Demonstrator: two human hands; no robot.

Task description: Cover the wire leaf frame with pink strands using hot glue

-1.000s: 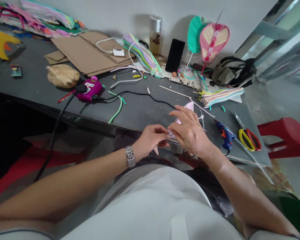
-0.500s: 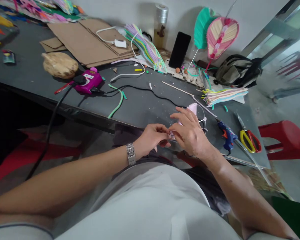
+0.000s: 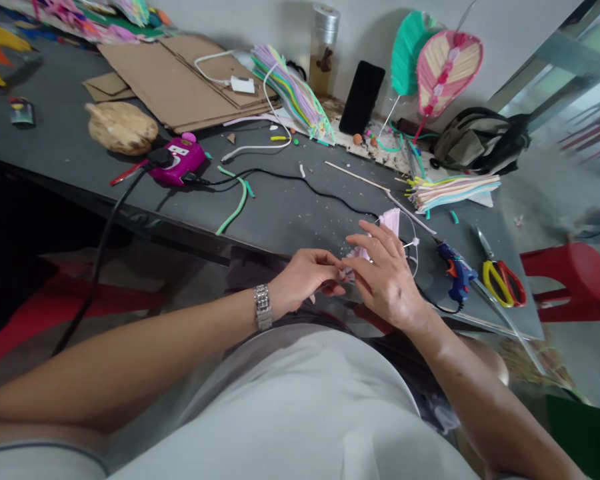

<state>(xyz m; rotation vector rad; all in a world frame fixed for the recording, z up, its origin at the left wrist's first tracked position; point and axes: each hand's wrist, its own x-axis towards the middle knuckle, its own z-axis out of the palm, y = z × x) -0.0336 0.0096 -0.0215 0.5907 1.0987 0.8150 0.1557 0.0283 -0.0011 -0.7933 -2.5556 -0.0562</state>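
At the near edge of the dark table (image 3: 280,213), both my hands work on a small pale pink craft piece (image 3: 386,223) made of straws. My left hand (image 3: 307,277), with a metal watch on its wrist, pinches the piece's near end with fingers closed. My right hand (image 3: 387,277) lies over the piece with its fingers curled onto it, and hides most of it. A thin white stick (image 3: 375,187) runs from the piece towards the back of the table.
Right of my hands lie a blue glue gun (image 3: 455,272) and yellow-red scissors (image 3: 503,280). A bundle of straws (image 3: 453,190), a pink device (image 3: 177,160) with black cable, cardboard sheets (image 3: 180,80), a phone (image 3: 361,98), feather-shaped crafts (image 3: 445,67) and a bag (image 3: 480,143) stand farther back. A red stool (image 3: 575,273) is at right.
My hands have stayed together on the pink piece, with only small finger shifts. The camera has tilted slightly, so the table sits a little higher and further right in view.
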